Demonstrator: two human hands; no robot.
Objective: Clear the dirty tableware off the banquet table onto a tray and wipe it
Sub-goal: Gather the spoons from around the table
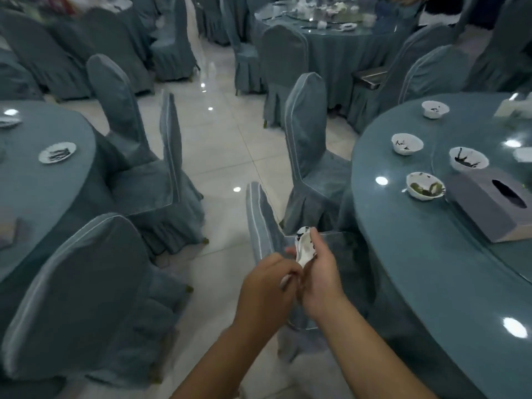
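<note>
My right hand (pixel 319 280) grips a small white dish with dark stains (pixel 304 245), held on edge above a covered chair. My left hand (pixel 266 286) is closed around a thin white utensil handle (pixel 285 280) just below the dish. On the round banquet table (pixel 403 254) at the right stand several dirty white bowls: one with green scraps (pixel 424 185), one with a dark streak (pixel 467 159), another (pixel 406 143) and a far one (pixel 434 108). No tray is in view.
A grey tissue box (pixel 489 205) lies on the table's glass turntable (pixel 518 249). Covered chairs (pixel 311 156) ring the table. Another table at the left (pixel 28 191) carries a dirty plate (pixel 57 152). A tiled aisle (pixel 224 133) runs between them.
</note>
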